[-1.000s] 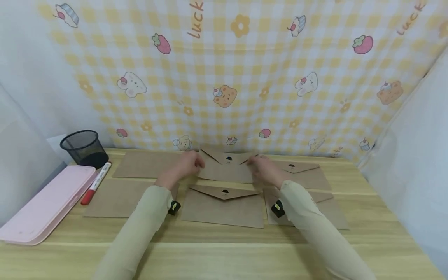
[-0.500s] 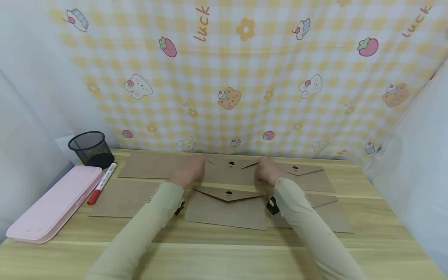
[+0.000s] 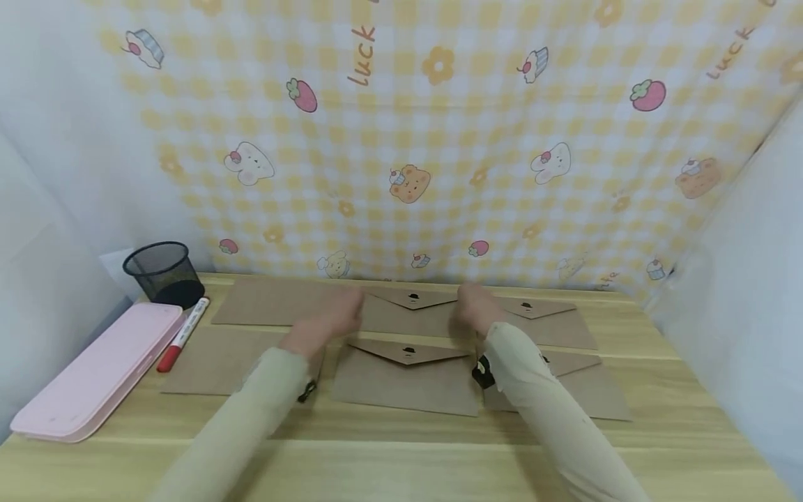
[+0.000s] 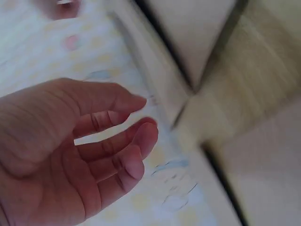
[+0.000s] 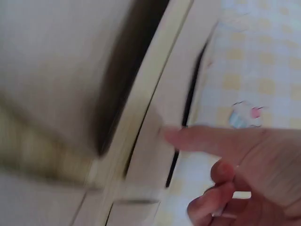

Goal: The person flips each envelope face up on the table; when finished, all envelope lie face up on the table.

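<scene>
At the back middle of the table lies a brown envelope (image 3: 408, 319) with a pointed flap and a small black hat print. My left hand (image 3: 339, 312) is at its left end, overlapping a plain brown envelope (image 3: 266, 301) beside it. Seen from the left wrist, the fingers (image 4: 110, 181) curve loosely around nothing. My right hand (image 3: 477, 308) is over the back middle envelope's right end. In the right wrist view its thumb reaches across an envelope edge, and the other fingers (image 5: 202, 207) are loosely bent without holding anything. Another flapped envelope (image 3: 401, 387) lies in front.
Two more flapped envelopes lie on the right, one at the back (image 3: 558, 328) and one at the front (image 3: 590, 390). A plain envelope (image 3: 213, 359) lies front left. Farther left are a red-and-white marker (image 3: 183, 336), a pink case (image 3: 100, 373) and a black mesh cup (image 3: 164, 272).
The back middle envelope's flap was raised and now lies down. My left hand has drawn slightly left from it, while my right hand stays near its right end.
</scene>
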The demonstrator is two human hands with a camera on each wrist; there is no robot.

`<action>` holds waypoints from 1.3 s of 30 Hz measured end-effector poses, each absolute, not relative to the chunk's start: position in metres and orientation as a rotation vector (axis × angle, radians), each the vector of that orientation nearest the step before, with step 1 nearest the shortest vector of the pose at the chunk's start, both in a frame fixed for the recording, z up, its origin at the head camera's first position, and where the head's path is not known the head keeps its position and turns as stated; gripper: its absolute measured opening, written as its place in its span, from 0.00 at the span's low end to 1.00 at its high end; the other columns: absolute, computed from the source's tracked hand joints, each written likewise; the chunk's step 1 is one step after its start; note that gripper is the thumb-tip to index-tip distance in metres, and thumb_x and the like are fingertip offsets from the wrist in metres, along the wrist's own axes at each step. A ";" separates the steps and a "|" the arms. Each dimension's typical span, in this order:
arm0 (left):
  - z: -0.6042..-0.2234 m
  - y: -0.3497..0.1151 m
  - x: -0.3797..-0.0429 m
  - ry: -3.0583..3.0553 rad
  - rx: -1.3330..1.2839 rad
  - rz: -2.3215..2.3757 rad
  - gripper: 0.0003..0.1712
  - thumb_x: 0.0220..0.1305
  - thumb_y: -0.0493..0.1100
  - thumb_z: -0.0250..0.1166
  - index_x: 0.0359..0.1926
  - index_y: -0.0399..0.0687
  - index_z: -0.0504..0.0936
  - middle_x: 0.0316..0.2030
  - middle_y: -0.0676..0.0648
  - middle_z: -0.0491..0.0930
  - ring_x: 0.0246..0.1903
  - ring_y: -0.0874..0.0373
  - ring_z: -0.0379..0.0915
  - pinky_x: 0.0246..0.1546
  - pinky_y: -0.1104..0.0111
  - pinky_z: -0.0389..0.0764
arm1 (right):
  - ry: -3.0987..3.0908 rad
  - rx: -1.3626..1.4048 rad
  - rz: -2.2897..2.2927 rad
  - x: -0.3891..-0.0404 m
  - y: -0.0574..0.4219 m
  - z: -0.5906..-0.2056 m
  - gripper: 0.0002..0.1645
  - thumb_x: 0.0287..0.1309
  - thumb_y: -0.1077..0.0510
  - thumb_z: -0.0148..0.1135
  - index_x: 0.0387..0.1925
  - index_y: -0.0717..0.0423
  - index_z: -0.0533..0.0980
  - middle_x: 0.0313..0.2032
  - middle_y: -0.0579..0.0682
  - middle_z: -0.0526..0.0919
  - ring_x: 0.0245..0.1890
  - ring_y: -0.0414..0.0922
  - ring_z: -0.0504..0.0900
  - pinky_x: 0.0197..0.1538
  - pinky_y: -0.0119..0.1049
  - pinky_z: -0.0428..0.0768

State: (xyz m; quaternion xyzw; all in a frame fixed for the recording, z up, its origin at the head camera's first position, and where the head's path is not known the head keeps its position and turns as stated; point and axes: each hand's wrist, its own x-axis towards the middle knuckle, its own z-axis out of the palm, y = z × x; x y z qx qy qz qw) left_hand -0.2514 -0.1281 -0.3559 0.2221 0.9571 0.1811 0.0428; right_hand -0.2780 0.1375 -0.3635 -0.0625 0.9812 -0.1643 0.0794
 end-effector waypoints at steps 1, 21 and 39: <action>-0.354 -0.139 -0.247 2.929 0.766 0.617 0.07 0.53 0.27 0.57 0.26 0.42 0.71 0.21 0.49 0.69 0.22 0.58 0.65 0.24 0.67 0.71 | 2.950 -0.218 -0.508 -0.276 0.135 -0.363 0.08 0.48 0.67 0.61 0.19 0.60 0.71 0.18 0.49 0.70 0.17 0.42 0.67 0.19 0.33 0.69; -0.392 -0.337 -0.187 2.835 0.844 0.648 0.61 0.28 0.58 0.79 0.61 0.29 0.64 0.59 0.29 0.64 0.58 0.33 0.58 0.56 0.76 0.55 | 2.658 -1.013 -0.341 -0.208 -0.042 -0.374 0.52 0.43 0.36 0.70 0.65 0.57 0.62 0.62 0.54 0.66 0.60 0.46 0.65 0.59 0.34 0.66; -0.377 -0.333 -0.180 3.021 1.022 0.486 0.62 0.14 0.50 0.81 0.59 0.36 0.68 0.51 0.38 0.63 0.49 0.39 0.62 0.55 0.43 0.55 | 2.661 -0.846 -0.053 -0.203 -0.071 -0.368 0.66 0.17 0.26 0.75 0.62 0.52 0.66 0.47 0.48 0.64 0.35 0.41 0.66 0.29 0.32 0.72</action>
